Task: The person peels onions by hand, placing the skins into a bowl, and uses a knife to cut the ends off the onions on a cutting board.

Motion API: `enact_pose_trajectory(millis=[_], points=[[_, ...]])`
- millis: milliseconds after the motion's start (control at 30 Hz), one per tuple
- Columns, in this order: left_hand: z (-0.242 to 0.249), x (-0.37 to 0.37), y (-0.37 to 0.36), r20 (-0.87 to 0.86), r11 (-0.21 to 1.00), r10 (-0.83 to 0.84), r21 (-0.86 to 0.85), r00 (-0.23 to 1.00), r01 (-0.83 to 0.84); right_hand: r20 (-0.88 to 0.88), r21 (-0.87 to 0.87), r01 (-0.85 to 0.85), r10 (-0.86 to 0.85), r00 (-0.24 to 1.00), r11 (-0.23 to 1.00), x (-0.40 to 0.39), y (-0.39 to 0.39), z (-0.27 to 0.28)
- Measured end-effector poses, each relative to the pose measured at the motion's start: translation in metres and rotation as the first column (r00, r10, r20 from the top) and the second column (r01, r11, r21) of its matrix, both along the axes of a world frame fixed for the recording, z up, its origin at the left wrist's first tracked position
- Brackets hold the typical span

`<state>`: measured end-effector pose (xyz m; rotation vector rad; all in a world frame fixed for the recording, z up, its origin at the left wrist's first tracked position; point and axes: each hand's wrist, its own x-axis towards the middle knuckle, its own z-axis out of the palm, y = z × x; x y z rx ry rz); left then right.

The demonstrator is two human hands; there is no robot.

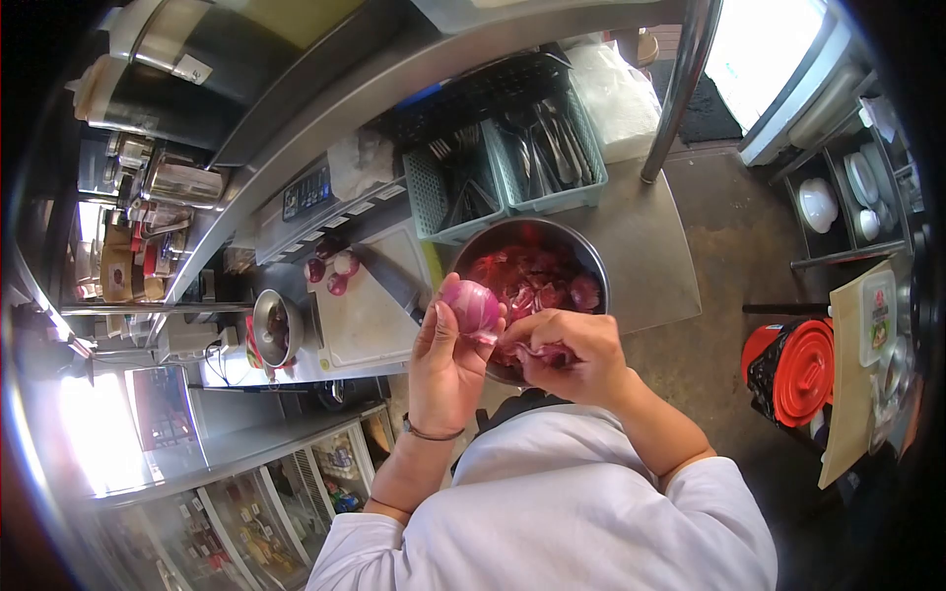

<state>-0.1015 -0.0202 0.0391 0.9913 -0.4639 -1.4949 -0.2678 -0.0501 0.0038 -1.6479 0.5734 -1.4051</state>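
Note:
My left hand (439, 362) is closed around a partly peeled red onion (471, 303), held up over the near rim of a steel bowl (601, 254). Just to its right, my right hand (581, 350) pinches a strip of onion skin (544, 353) by the onion's lower end. Dark red, papery skins (505, 268) fill much of the bowl, and another onion (583, 292) lies at its right side. On the white cutting board (367, 330) to the left is a large knife (390, 281). Several small red onions (337, 284) sit at the board's far end.
Teal baskets of cutlery (552, 202) stand behind the bowl. A smaller metal bowl (276, 330) is at the counter's left. Overhead runs a steel shelf (394, 74), with a metal post (680, 94) at the counter's corner. A red lidded bin (800, 374) stands to the right.

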Motion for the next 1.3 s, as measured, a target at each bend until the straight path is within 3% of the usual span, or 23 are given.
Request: enact_pose_trajectory(millis=[200, 300, 400, 467, 500, 567, 600, 667, 700, 733, 767, 800, 1033, 1133, 1200, 1233, 1300], points=[[-0.007, 0.0, 0.001, 0.011, 0.999, 0.044, 0.013, 0.999, -0.044, 0.036, 0.062, 0.03, -0.032, 0.999, 0.998, -0.004, 0.0, 0.001], [-0.003, 0.009, -0.006, 0.018, 0.993, 0.119, 0.008, 0.993, -0.119, 0.001, 0.085, -0.043, 0.043, 0.999, 0.995, -0.007, 0.003, 0.005], [-0.001, 0.02, -0.009, -0.058, 0.993, 0.119, 0.023, 0.991, -0.117, -0.019, 0.072, 0.056, -0.055, 0.998, 0.996, -0.003, -0.002, -0.002], [-0.006, 0.023, -0.004, -0.06, 0.993, 0.112, 0.04, 0.992, -0.11, -0.244, 0.185, 0.134, -0.087, 0.966, 0.974, 0.0, -0.009, -0.01], [-0.007, 0.024, -0.002, -0.062, 0.993, 0.105, 0.057, 0.993, -0.101, -0.244, 0.184, 0.134, -0.087, 0.966, 0.974, 0.001, -0.013, -0.01], [-0.006, 0.018, -0.002, -0.013, 0.995, 0.093, 0.028, 0.996, -0.092, -0.406, -0.127, 0.139, -0.179, 0.896, 0.982, 0.003, -0.018, -0.01], [-0.005, 0.015, -0.002, 0.036, 0.997, 0.082, 0.003, 0.996, -0.082, -0.407, -0.127, 0.139, -0.179, 0.896, 0.982, 0.004, -0.018, -0.009], [-0.003, 0.009, 0.0, 0.069, 0.997, 0.031, -0.066, 0.997, -0.027, -0.209, 0.072, 0.121, -0.103, 0.972, 0.99, 0.006, -0.017, -0.004], [-0.003, 0.007, 0.0, 0.107, 0.99, -0.017, -0.137, 0.994, 0.032, -0.211, 0.074, 0.124, -0.106, 0.972, 0.99, 0.005, -0.016, 0.003], [-0.004, 0.007, 0.001, 0.106, 0.99, -0.021, -0.136, 0.994, 0.036, -0.132, 0.258, 0.032, 0.002, 0.991, 0.965, 0.003, -0.014, 0.013], [-0.006, 0.007, 0.002, 0.252, 0.967, -0.032, -0.235, 0.967, 0.094, -0.033, 0.426, -0.072, 0.095, 0.995, 0.902, 0.004, -0.013, 0.019], [-0.008, 0.008, 0.003, 0.392, 0.932, -0.026, -0.322, 0.919, 0.164, 0.073, 0.457, -0.113, 0.09, 0.993, 0.882, 0.008, -0.012, 0.018], [-0.005, 0.024, 0.001, 0.645, 0.861, -0.043, -0.363, 0.763, 0.355, 0.136, 0.443, -0.176, 0.128, 0.982, 0.879, 0.004, -0.008, 0.018], [0.003, 0.027, 0.001, 0.74, 0.842, -0.093, -0.3, 0.667, 0.449, 0.022, 0.379, -0.117, 0.117, 0.993, 0.918, 0.002, -0.008, 0.016], [0.006, 0.029, 0.001, 0.84, 0.848, -0.057, -0.244, 0.539, 0.47, -0.155, 0.158, 0.013, 0.012, 0.988, 0.987, 0.004, -0.009, 0.016], [0.008, 0.028, 0.001, 0.84, 0.848, -0.058, -0.244, 0.539, 0.471, -0.155, 0.159, 0.015, 0.01, 0.988, 0.987, 0.005, -0.009, 0.016], [0.01, 0.027, 0.001, 0.913, 0.843, 0.014, -0.23, 0.408, 0.487, -0.184, 0.12, 0.056, -0.034, 0.982, 0.991, 0.006, -0.009, 0.016]])
